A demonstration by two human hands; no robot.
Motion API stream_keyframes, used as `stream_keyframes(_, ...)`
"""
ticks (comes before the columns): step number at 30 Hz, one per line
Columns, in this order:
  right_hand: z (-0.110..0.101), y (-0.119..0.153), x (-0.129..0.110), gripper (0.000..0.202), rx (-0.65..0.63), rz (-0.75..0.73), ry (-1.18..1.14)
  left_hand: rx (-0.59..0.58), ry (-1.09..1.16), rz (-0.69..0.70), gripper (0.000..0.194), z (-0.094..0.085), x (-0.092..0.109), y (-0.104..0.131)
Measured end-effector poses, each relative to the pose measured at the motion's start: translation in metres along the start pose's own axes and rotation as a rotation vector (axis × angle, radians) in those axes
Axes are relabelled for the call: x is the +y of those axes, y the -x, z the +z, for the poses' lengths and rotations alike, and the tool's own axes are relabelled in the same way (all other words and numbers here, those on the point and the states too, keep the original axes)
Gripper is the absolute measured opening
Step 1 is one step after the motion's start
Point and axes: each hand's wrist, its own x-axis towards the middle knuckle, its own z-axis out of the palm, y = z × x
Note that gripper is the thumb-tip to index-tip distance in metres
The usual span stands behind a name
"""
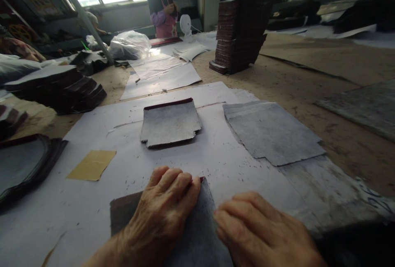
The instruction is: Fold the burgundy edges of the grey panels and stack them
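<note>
A grey-backed sheet (pixel 197 226) with a bit of dark red at its top corner lies on white paper at the near edge. My left hand (pixel 168 205) is closed on its top edge, the fingers curled over and pressing there. At the sheet's right edge is my right hand (pixel 256 228), slightly blurred, its fingers bent and pressed together. What its fingertips hold, if anything, is hidden. Ahead lies a small stack of grey-backed pieces (pixel 171 123) with a dark red folded strip along the far edge. More notched grey sheets (pixel 274 133) lie to the right.
White paper (pixel 129 135) covers the table (pixel 308 59). A yellow-brown paper square (pixel 92 165) lies left. Dark stacked pieces stand at left (pixel 58 90) and as a tall pile (pixel 239 32) at the back. A metal pole (pixel 83 16) rises back left. A person (pixel 162 10) stands beyond.
</note>
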Motion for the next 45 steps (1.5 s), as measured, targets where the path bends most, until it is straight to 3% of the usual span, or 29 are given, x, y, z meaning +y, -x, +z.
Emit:
stream_keyframes(5, 0.009, -0.025, 0.013, 0.029, 0.020, 0.105, -0.056, 0.009, -0.020, 0.005, 0.027, -0.001, 0.000, -0.001)
stream_keyframes(9, 0.018, -0.028, 0.015, 0.025, -0.014, 0.137, -0.046, -0.006, -0.021, 0.003, 0.027, -0.001, -0.001, -0.001)
stream_keyframes(15, 0.015, -0.020, 0.010, 0.031, -0.043, 0.032, 0.134, 0.004, -0.070, 0.010, 0.026, -0.002, 0.000, -0.001)
stream_keyframes(23, 0.018, -0.018, 0.007, 0.038, -0.079, 0.006, 0.307, 0.054, -0.115, -0.061, 0.028, -0.007, 0.000, 0.003)
stream_keyframes(29, 0.018, -0.017, 0.008, 0.039, -0.069, -0.016, 0.303, 0.042, -0.013, -0.025, 0.036, -0.014, -0.014, 0.016)
stream_keyframes(34, 0.017, -0.018, 0.007, 0.038, -0.102, -0.047, 0.315, 0.049, 0.024, -0.033, 0.029, -0.014, -0.016, 0.020)
stream_keyframes(41, 0.021, -0.030, 0.005, 0.036, -0.167, -0.278, 0.248, 0.065, 0.000, -0.042, 0.025, -0.014, -0.014, 0.016)
stream_keyframes(45, 0.014, -0.034, 0.006, 0.040, -0.192, -0.233, 0.183, 0.033, -0.026, 0.008, 0.027, -0.019, -0.018, 0.016)
